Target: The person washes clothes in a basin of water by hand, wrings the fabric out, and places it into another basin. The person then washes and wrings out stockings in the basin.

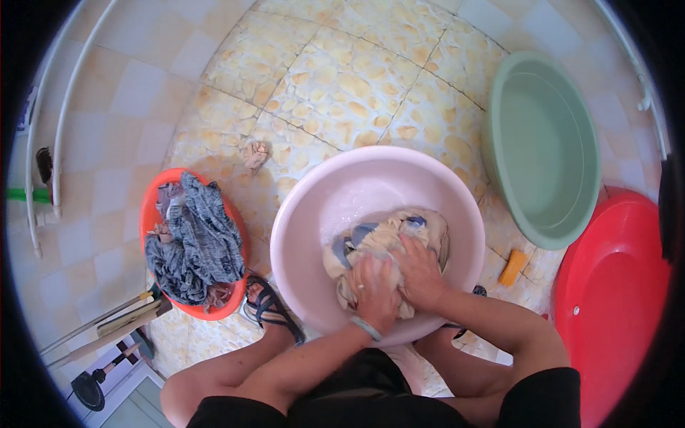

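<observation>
Inside a pale pink basin [307, 214] lies a wet, bunched beige garment [389, 232] with blue patches. My left hand [374, 289], with a ring and a light bracelet, presses into the near part of the bundle, its fingers bent over the cloth. Just right of it, my right hand [421, 271] grips the same garment, its fingers curved into the folds. The two hands almost touch. Whitish suds or water blur the cloth around the fingertips. The undersides of both hands and part of the garment are hidden.
An orange-red basin [150, 192] at left holds dark grey clothes [203, 228]. At right stand a green tub [542, 143] and a large red tub [606, 299]. A yellow bar [512, 267] and a crumpled beige cloth [255, 153] lie on the tiles. Long-handled tools [107, 324] lean at lower left.
</observation>
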`<state>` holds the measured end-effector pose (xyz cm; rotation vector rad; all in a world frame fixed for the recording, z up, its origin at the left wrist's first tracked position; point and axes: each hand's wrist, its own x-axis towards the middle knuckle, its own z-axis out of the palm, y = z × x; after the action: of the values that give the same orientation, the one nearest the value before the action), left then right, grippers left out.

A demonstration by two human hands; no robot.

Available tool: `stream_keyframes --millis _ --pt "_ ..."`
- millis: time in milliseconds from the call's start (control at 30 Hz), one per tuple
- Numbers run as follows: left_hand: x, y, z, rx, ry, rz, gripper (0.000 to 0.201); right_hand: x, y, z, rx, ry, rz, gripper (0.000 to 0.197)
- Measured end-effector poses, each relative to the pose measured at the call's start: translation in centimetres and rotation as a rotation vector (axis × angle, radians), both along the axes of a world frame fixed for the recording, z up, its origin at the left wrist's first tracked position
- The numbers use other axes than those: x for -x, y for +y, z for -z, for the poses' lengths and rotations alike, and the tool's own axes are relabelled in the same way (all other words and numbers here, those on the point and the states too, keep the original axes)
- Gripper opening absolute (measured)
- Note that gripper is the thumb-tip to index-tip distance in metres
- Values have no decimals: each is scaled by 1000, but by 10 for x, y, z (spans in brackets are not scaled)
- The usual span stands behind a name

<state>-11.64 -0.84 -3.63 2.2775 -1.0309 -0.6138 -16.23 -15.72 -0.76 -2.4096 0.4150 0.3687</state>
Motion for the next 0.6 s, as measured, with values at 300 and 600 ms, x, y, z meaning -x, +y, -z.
stream_keyframes --millis 300,600 --pt "-117 -67 42 -249 -26 -80 47 -95 -42 53 90 12 23 39" --pt "-177 -102 51 -365 226 -101 38 -123 -57 70 31 306 399 32"
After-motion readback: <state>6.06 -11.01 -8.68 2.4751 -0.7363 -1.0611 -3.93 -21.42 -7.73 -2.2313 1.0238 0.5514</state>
